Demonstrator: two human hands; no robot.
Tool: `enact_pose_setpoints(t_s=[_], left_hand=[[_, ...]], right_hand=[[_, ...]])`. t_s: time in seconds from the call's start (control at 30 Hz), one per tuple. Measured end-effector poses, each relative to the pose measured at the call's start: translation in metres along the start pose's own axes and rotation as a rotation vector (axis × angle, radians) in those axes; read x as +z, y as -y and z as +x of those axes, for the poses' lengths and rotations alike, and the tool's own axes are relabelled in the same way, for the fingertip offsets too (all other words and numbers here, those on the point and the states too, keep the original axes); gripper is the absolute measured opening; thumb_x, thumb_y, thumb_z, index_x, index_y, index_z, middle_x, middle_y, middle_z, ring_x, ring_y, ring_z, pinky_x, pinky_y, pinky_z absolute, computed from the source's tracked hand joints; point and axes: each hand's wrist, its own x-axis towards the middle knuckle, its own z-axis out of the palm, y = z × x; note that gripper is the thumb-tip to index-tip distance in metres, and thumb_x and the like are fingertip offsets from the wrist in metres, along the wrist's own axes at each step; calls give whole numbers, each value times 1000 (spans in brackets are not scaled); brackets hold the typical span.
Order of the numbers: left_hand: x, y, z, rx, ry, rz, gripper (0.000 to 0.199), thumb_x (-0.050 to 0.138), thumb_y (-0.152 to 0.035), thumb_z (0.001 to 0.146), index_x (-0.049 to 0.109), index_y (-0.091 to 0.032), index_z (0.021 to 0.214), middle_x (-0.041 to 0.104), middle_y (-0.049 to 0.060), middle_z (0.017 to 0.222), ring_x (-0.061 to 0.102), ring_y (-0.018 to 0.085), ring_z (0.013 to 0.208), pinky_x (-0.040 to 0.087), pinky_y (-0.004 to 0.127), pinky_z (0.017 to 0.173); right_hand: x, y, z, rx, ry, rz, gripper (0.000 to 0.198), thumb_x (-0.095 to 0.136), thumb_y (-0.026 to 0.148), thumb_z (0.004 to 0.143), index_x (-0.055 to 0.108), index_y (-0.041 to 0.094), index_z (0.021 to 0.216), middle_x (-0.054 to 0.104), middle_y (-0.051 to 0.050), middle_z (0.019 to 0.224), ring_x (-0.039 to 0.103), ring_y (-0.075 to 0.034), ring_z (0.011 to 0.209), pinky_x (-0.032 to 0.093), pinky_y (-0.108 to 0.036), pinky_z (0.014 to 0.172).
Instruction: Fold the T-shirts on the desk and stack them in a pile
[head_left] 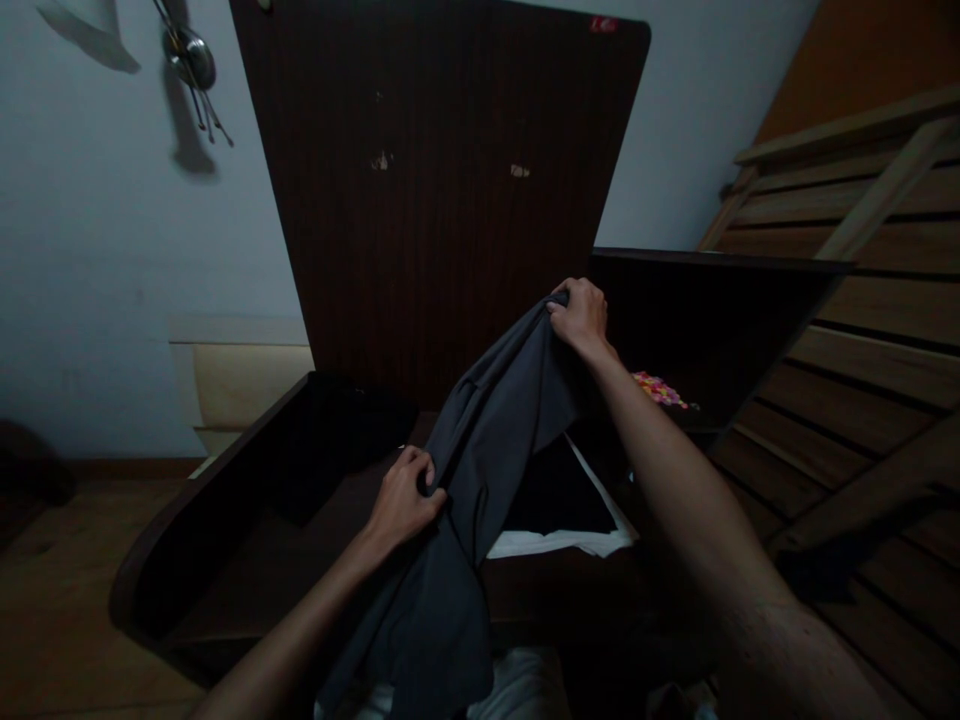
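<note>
A dark grey garment (480, 470), perhaps trousers, is stretched at a slant between my two hands. My right hand (583, 315) is closed on its upper right end, raised in front of the dark upright board. Lower and to the left, my left hand (405, 495) pinches the cloth along its edge. The garment's lower part hangs down towards my lap. Behind it, a black folded cloth (562, 490) lies on a white cloth (525, 543) on the dark wooden surface. The garment covers part of both.
The dark wooden desk (142, 560) has a curved left side and a tall board (450, 200) behind. More black clothing (337, 430) lies at its left. A pink and yellow beaded item (660, 389) sits in the right compartment. Wooden slats (885, 300) stand at right; a wall lamp (187, 60) hangs upper left.
</note>
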Motion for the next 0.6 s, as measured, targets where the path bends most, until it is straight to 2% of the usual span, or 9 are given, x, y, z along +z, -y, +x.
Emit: enact_pose_setpoints(t_s=[0.1,0.2,0.3,0.37,0.47,0.6], left_hand=[[-7,1,-3,-35,86,9,9,56,-23,65,48,-21,62,53,2,82,56,19,79,42,30,75],[-19,5,-3,-109,224,8,19,55,-28,65,45,-20,51,52,1,73,55,17,71,40,28,68],[-31,15,-3,-203,352,-26,27,50,-34,68,43,-20,46,46,-2,58,47,14,56,32,26,55],[-40,23,-3,-274,389,-10,29,47,-36,69,40,-20,44,38,-3,50,38,12,49,25,26,49],[-55,36,1,-315,308,42,27,44,-35,68,41,-21,45,36,-3,47,36,12,47,23,26,48],[-81,50,15,-307,112,129,24,44,-36,69,57,-19,57,51,0,53,50,16,55,32,26,53]], right_hand=[[1,-2,0,5,-15,7,27,56,37,85,63,19,104,59,-15,109,55,-33,108,45,-52,93],[0,-4,1,18,-6,-1,28,56,37,85,63,19,104,59,-16,110,55,-34,108,44,-53,93],[-3,-6,1,26,-17,-6,28,55,37,85,63,19,104,59,-16,110,55,-34,108,44,-53,93],[-6,-8,1,29,-32,-10,27,55,37,85,64,19,105,60,-16,110,55,-34,108,43,-53,93],[-11,-12,-1,35,-45,-23,27,55,36,85,64,19,104,61,-16,109,55,-33,107,44,-52,93],[-17,-17,-4,35,-64,-52,25,54,34,85,64,18,101,62,-15,105,55,-32,104,44,-51,92]])
